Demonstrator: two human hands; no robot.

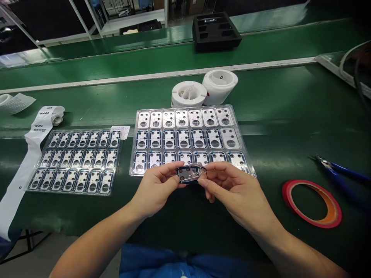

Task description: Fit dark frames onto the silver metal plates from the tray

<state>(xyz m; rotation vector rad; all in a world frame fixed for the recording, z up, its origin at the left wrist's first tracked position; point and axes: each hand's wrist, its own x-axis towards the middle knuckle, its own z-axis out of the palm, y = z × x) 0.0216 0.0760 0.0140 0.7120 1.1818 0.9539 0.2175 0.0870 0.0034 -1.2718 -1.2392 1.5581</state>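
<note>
In front of my chest, a small metal plate with a dark border and round holes is held tilted. My left hand is closed, thumb and fingers pinching the plate's left end. At its right end, my right hand is closed in a pinch, where a thin dark strip curves out along the edge; my fingertips partly hide that end. Just beyond both hands lies a clear plastic tray with rows of similar plates, some dark-bordered and some plain. My hands cover part of its near row.
Another filled tray lies left, beside an unrolled white label strip. Two white label rolls stand behind the near tray. To the right are a red tape roll and blue-handled cutters. A black box sits farther back.
</note>
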